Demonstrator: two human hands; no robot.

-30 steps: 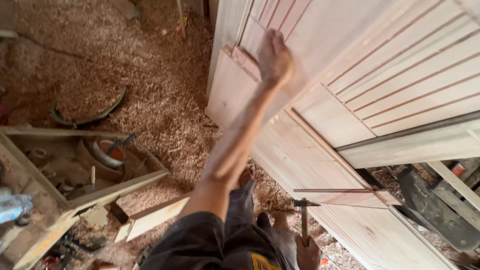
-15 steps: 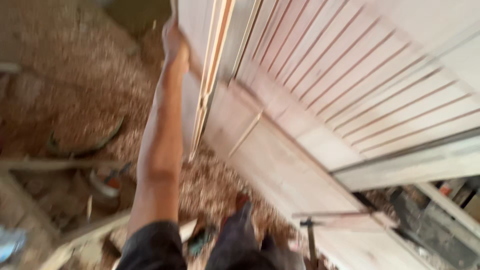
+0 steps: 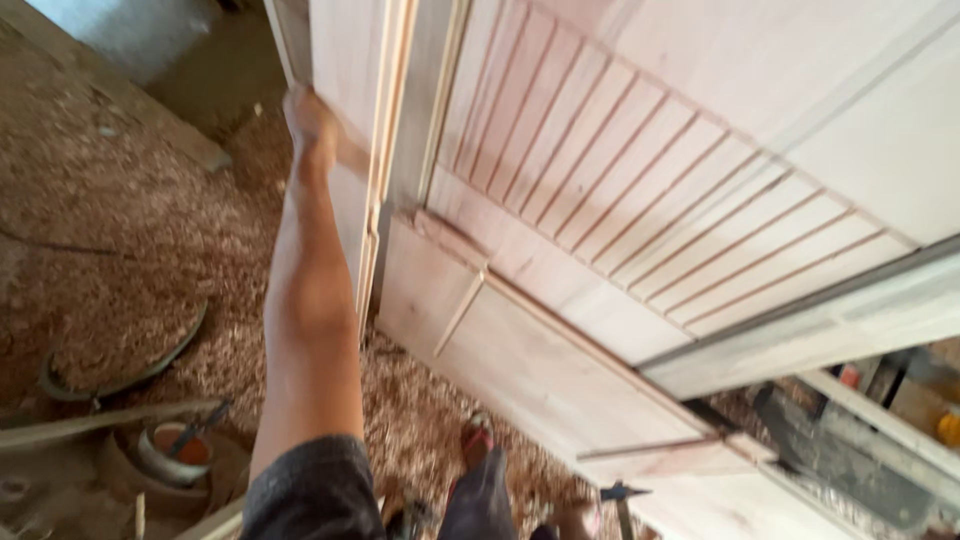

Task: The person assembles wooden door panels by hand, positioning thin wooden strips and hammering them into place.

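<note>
My left hand (image 3: pixel 312 122) reaches far forward and grips the edge of a pale wooden door leaf (image 3: pixel 345 90) that stands on edge. Beside it leans a wider slatted wooden door (image 3: pixel 640 190), with a plain lower panel (image 3: pixel 520 360). My right hand (image 3: pixel 577 520) shows only as a blur at the bottom edge, next to a hammer (image 3: pixel 621 494). Whether it grips the handle is hidden. My foot in a red sandal (image 3: pixel 478 436) stands on the shavings below the door.
Wood shavings (image 3: pixel 150 260) cover the floor. At lower left lie a curved metal hoop (image 3: pixel 150 362), a small round tin (image 3: pixel 172 450) and a wooden batten (image 3: pixel 90 422). A machine or bench with dark metal parts (image 3: pixel 840 450) sits at lower right.
My left hand left the face of the flat-lying door and took hold of the door leaf's edge. The view swung up and left, and the leaf now stands more upright.
</note>
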